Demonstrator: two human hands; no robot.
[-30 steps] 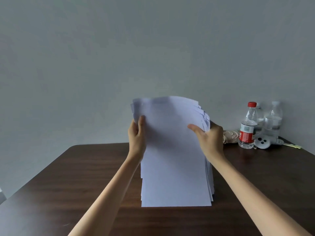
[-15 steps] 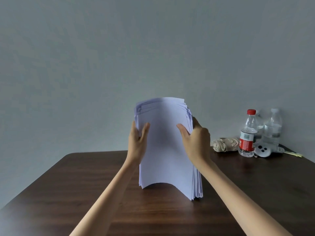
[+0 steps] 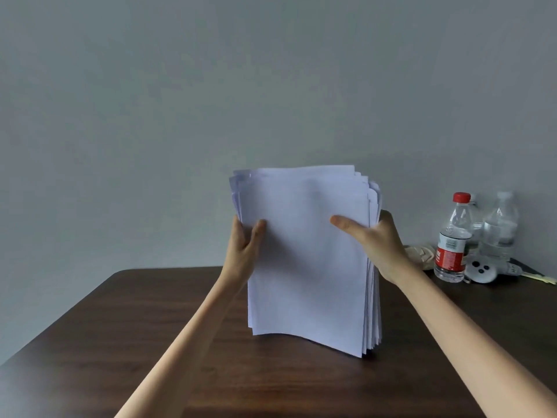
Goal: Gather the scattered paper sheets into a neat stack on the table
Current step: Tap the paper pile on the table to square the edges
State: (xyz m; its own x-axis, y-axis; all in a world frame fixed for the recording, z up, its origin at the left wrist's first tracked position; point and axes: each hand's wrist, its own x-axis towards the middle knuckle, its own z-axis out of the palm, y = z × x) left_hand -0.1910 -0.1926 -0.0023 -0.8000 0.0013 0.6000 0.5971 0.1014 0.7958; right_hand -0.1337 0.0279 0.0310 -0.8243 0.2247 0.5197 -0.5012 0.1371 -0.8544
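Gripping the upright paper stack (image 3: 307, 267): left hand (image 3: 244, 251), right hand (image 3: 378, 244); bottle (image 3: 452, 236) label unreadable.

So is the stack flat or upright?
Upright: left hand and right hand hold the stack vertical by its sides; whether it touches the table, cannot tell.

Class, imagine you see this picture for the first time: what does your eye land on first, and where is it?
A thick white stack is held upright at the centre, over the dark table, its top edges uneven and its bottom edge bowed. The left hand grips its left edge and the right hand its right edge. A red-capped bottle stands at the table's far right.
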